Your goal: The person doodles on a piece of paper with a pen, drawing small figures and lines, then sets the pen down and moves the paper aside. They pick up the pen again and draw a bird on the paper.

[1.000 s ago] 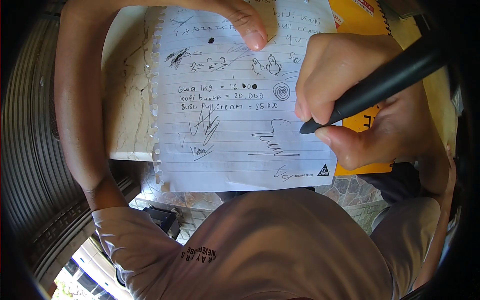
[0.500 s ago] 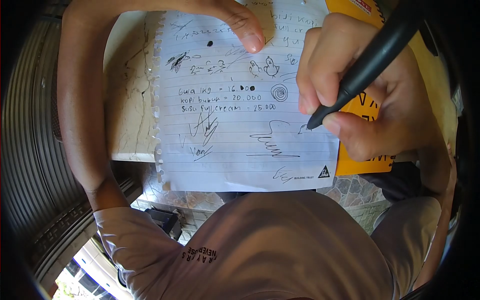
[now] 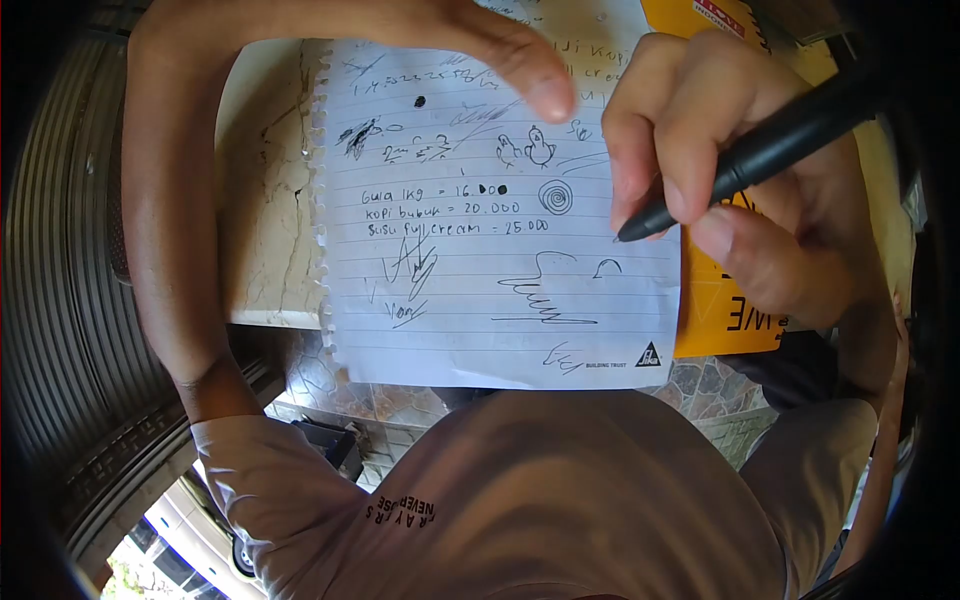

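Observation:
My right hand (image 3: pixel 725 170) grips a thick black pen (image 3: pixel 770 152), its tip at the right part of a lined white sheet (image 3: pixel 450 350). Handwriting, two small bird drawings, a spiral and scribbles cover the sheet. A small curved stroke (image 3: pixel 607 268) lies just below the pen tip. My left hand (image 3: pixel 520 65) is over the top of the sheet with one finger stretched out; its other fingers are mostly out of view. Whether that fingertip touches the paper I cannot tell.
An orange notebook cover (image 3: pixel 705 335) lies under the sheet's right side. The stone-patterned tabletop (image 3: pixel 265 220) shows at the left, beside a dark ribbed surface (image 3: pixel 60 250). Stone paving (image 3: pixel 395 400) is visible below the table edge.
The pen tip has moved up from the small curved stroke, which is now fully visible. My left hand's extended finger has shifted right, and the sheet has moved slightly.

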The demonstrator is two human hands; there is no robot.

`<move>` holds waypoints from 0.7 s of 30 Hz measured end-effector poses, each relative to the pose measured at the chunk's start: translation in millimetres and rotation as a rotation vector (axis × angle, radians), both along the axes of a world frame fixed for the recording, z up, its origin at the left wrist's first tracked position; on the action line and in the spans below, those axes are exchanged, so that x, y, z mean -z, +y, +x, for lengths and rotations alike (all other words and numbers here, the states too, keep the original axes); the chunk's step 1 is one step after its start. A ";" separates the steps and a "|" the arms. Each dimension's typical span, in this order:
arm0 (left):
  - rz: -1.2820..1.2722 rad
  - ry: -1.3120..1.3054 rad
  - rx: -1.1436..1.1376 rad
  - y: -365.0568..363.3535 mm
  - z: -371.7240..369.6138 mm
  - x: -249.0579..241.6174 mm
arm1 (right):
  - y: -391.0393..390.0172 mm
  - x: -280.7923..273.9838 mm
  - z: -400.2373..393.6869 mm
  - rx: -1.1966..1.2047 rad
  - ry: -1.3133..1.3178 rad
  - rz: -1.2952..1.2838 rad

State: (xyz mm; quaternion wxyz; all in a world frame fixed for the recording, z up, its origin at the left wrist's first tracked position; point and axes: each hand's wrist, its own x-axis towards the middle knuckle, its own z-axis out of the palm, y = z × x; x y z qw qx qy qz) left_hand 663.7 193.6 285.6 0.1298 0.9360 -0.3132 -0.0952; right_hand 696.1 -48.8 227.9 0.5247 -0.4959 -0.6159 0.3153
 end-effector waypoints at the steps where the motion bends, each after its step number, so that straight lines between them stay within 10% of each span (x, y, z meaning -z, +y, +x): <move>1: -0.001 0.001 -0.002 -6.6 -3.0 -3.1 | 0.6 1.8 0.2 -0.036 0.028 0.030; 16: 0.070 -0.320 0.046 -14.0 -23.1 6.1 | -3.1 8.7 -3.3 0.052 0.007 0.047; 21: 0.311 0.007 -0.241 -35.8 -19.1 -16.6 | -6.4 4.8 1.8 -0.005 -0.035 0.043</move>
